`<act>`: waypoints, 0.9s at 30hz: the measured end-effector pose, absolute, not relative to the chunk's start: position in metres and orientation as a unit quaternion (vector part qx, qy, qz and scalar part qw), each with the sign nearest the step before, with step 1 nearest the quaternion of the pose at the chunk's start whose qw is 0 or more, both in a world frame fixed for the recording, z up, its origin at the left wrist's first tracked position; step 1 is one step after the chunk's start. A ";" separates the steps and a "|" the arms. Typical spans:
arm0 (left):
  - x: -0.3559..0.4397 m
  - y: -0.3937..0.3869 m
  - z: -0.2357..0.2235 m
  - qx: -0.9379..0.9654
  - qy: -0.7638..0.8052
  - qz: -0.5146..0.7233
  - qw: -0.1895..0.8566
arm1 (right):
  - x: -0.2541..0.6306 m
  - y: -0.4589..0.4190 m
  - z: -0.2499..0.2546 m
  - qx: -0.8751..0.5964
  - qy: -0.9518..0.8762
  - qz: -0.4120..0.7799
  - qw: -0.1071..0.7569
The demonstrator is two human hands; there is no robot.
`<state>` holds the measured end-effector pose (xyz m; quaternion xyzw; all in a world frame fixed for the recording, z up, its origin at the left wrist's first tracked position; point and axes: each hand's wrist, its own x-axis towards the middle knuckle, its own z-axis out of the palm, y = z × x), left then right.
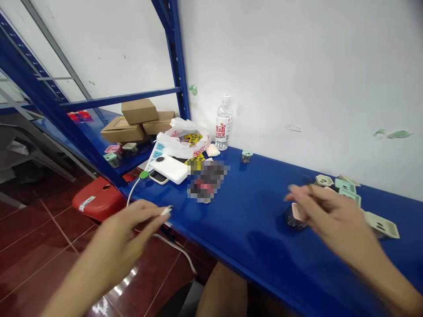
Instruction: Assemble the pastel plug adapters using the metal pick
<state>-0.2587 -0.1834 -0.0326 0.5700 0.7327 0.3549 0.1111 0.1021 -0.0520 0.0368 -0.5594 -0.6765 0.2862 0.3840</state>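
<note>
Over the table's front edge, my left hand (132,235) pinches a small white piece (166,211) with a thin dark tip; its exact kind is too small to make out. My right hand (325,211), somewhat blurred, hovers above the right part of the blue table (244,224) with thumb and fingers pressed together. Whatever they may hold is hidden. Just behind and below those fingertips stands a small dark container with a pale pink lid (297,212). Similar containers with cream and mint lids (345,185) cluster by the wall, and a cream-lidded one (382,224) sits right of my wrist.
A water bottle (224,125) stands against the wall beside a white plastic bag (185,138). In front lie a white power bank (170,169) and a pixelated object (207,181). One mint-lidded container (246,155) stands alone. A red stool (99,198) and cardboard boxes (139,112) are left.
</note>
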 end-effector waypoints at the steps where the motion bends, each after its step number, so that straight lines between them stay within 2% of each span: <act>1: -0.247 -0.164 -0.022 0.586 0.729 0.329 0.127 | 0.085 -0.044 0.035 -0.542 -0.693 0.316 0.354; 3: -0.223 -0.135 -0.012 0.619 0.721 0.277 0.141 | 0.051 -0.023 0.026 -0.521 -0.713 0.358 0.305; 7: -0.192 -0.115 -0.020 0.635 0.732 0.243 0.040 | 0.001 0.028 0.001 -0.541 -0.626 0.468 0.312; 11: -0.188 -0.111 -0.032 0.629 0.747 0.214 0.033 | -0.022 0.061 -0.019 -0.557 -0.591 0.498 0.305; 17: -0.189 -0.099 -0.026 0.605 0.759 0.232 0.064 | -0.033 0.078 -0.028 -0.563 -0.591 0.495 0.299; 27: -0.180 -0.096 -0.033 0.606 0.765 0.219 -0.009 | -0.033 0.079 -0.031 -0.537 -0.666 0.428 0.291</act>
